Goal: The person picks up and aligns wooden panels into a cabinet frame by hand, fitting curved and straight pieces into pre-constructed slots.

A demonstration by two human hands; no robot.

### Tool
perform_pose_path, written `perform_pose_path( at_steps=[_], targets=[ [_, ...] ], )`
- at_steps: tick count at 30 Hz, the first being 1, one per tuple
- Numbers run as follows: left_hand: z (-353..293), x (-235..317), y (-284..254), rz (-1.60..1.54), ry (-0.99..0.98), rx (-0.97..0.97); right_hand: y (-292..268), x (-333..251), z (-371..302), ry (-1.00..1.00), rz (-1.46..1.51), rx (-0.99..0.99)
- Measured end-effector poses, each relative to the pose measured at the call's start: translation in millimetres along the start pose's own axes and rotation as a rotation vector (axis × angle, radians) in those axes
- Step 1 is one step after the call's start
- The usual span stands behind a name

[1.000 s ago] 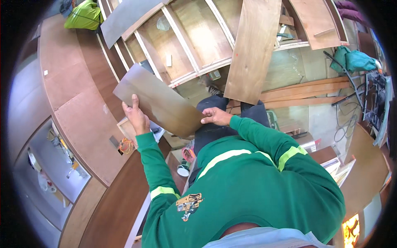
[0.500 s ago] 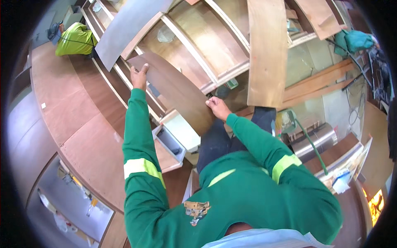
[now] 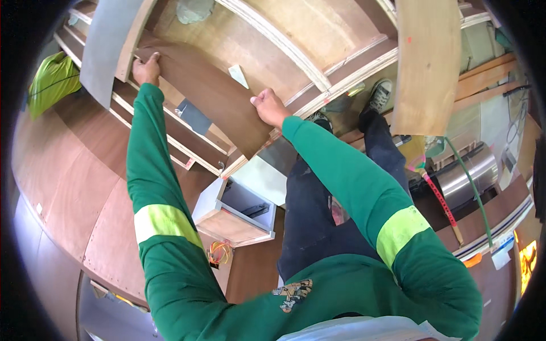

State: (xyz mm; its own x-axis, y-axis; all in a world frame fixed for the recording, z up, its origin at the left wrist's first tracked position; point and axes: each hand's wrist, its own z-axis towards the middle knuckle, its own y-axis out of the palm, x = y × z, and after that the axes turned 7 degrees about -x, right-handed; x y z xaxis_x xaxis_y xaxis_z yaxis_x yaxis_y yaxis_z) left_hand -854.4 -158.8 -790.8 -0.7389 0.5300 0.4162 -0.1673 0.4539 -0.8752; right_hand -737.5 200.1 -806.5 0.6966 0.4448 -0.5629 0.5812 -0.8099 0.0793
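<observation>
A thin brown wood sheet [image 3: 207,94], like veneer, lies slantwise between my hands over the open wooden frame [image 3: 278,42]. My left hand [image 3: 147,69] is closed on its far left end, beside the frame's upright edge. My right hand [image 3: 269,108] pinches its right edge close to the near end, the fingers partly hidden under the sheet. A long grey panel [image 3: 108,51] rests on the frame just left of my left hand. Farther right, a pale wooden board [image 3: 426,68] lies across the frame.
A white drawer-like box [image 3: 239,210] stands near my left leg, with orange wires [image 3: 219,252] beside it. At the right are a shiny metal cylinder [image 3: 469,176], a green cord [image 3: 472,190] and a red stick [image 3: 438,199]. A yellow-green bag-like item [image 3: 54,85] sits far left.
I have leaned nearer the frame, and the brown sheet has moved forward with both hands, now over the frame's opening. Both hands keep their hold. My shoes have come into view.
</observation>
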Motion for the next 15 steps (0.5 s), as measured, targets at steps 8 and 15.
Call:
perform_pose_path(
  at_steps=[8, 15],
  targets=[
    [8.5, -52.8, 17.7, 0.217, -0.003, 0.213, 38.7, 21.3, -4.9, -0.120, -0.253, -0.126],
    [6.4, -59.6, 18.3, 0.344, 0.086, 0.270, 44.6, 21.0, -22.1, -0.223, -0.558, -0.275]
  ],
)
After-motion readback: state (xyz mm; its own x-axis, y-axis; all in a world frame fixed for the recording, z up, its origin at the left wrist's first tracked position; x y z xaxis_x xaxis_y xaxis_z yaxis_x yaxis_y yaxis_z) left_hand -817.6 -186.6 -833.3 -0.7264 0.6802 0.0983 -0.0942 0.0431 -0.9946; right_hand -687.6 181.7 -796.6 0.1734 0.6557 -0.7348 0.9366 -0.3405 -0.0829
